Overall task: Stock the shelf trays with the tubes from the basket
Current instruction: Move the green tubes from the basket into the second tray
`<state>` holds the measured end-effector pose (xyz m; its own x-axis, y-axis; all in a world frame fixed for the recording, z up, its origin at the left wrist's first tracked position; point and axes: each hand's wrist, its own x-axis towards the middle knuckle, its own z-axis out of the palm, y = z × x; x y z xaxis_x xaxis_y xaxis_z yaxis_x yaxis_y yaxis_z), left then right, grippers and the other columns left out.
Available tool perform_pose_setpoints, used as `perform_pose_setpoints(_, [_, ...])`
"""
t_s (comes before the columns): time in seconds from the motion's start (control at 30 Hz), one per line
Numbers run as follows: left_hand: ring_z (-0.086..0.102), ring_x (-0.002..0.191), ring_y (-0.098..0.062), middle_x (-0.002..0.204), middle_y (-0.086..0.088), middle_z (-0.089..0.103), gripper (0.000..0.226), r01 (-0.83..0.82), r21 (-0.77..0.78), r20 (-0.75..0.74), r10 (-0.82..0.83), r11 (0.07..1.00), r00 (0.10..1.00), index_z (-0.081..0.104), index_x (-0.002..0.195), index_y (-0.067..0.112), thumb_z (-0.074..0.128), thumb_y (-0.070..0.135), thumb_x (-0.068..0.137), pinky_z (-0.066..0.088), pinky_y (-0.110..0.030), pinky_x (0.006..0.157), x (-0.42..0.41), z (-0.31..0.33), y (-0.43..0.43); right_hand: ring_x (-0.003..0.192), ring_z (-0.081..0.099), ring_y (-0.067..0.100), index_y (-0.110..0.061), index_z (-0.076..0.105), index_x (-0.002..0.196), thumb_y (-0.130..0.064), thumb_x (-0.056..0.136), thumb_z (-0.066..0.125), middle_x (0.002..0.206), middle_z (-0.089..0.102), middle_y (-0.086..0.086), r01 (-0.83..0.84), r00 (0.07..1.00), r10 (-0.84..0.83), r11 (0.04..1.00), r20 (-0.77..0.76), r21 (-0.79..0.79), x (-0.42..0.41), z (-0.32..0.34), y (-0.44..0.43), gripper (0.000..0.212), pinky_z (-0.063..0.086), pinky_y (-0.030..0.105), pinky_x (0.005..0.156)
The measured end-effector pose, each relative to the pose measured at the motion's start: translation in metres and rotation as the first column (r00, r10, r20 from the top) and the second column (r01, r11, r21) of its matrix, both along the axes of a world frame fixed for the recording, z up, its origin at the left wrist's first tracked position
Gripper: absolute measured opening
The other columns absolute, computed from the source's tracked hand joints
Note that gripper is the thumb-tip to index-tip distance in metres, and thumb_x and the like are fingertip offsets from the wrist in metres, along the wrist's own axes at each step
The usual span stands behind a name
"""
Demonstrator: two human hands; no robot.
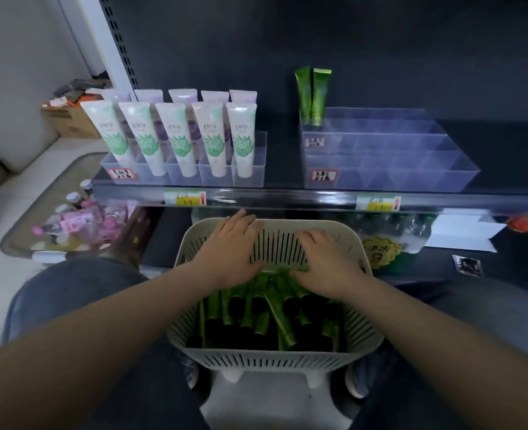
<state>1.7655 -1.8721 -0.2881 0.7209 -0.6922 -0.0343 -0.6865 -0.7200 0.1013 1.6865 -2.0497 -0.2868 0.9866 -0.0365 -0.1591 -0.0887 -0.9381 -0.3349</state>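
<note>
A white slotted basket (275, 356) sits on my lap, holding several green tubes (273, 311) with black caps. My left hand (230, 249) and my right hand (326, 263) both reach into the basket's far end, fingers stretched over the tubes and the slotted wall. Whether either hand grips a tube is hidden. On the shelf, a clear divided tray (390, 156) at the right holds two green tubes (312, 94) upright in its back left corner.
A clear tray (250, 169) at the shelf's left holds white and green tubes (178, 138) in front of purple ones. Price labels (185, 198) line the shelf edge. A bin of pink bottles (76, 221) stands on the floor to my left, and a cardboard box (70, 119) beyond it.
</note>
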Motion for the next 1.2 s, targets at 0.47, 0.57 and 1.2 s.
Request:
perform_pose_setpoints(0.47, [0.053, 0.110, -0.023, 0.120, -0.010, 0.059, 0.034, -0.238, 0.202, -0.582, 0.312, 0.950, 0.751, 0.056, 0.119, 0.007, 0.054, 0.028, 0.093, 0.036, -0.024, 0.082, 0.042, -0.065, -0.006, 0.090, 0.059, 0.021, -0.011, 0.061, 0.098, -0.020, 0.085, 0.060, 0.098, 0.060, 0.005, -0.044, 0.914, 0.107, 0.985, -0.392, 0.166, 0.041, -0.073, 0.008, 0.016, 0.051, 0.031, 0.075])
perform_pose_setpoints(0.57, [0.055, 0.108, -0.025, 0.120, -0.013, 0.060, 0.035, -0.272, 0.243, -0.595, 0.365, 0.931, 0.716, 0.057, 0.119, 0.004, 0.054, 0.027, 0.093, 0.038, -0.026, 0.080, 0.056, -0.089, -0.009, 0.085, 0.062, 0.021, -0.021, 0.059, 0.083, -0.021, 0.084, 0.062, 0.091, 0.062, 0.002, -0.026, 0.891, 0.113, 0.980, -0.441, 0.199, 0.053, -0.096, 0.009, 0.003, 0.053, 0.033, 0.072])
perform_pose_setpoints(1.2, [0.059, 0.091, -0.023, 0.103, -0.009, 0.061, 0.042, -0.597, 0.225, -0.656, 0.573, 0.770, 0.491, 0.059, 0.109, 0.008, 0.075, 0.030, 0.077, 0.050, -0.032, 0.084, 0.098, -0.195, -0.032, 0.087, 0.058, 0.018, -0.017, 0.064, 0.100, -0.026, 0.073, 0.073, 0.095, 0.061, 0.002, -0.249, 0.756, 0.288, 0.957, -0.588, 0.149, 0.097, -0.161, 0.004, 0.030, 0.055, 0.037, 0.076])
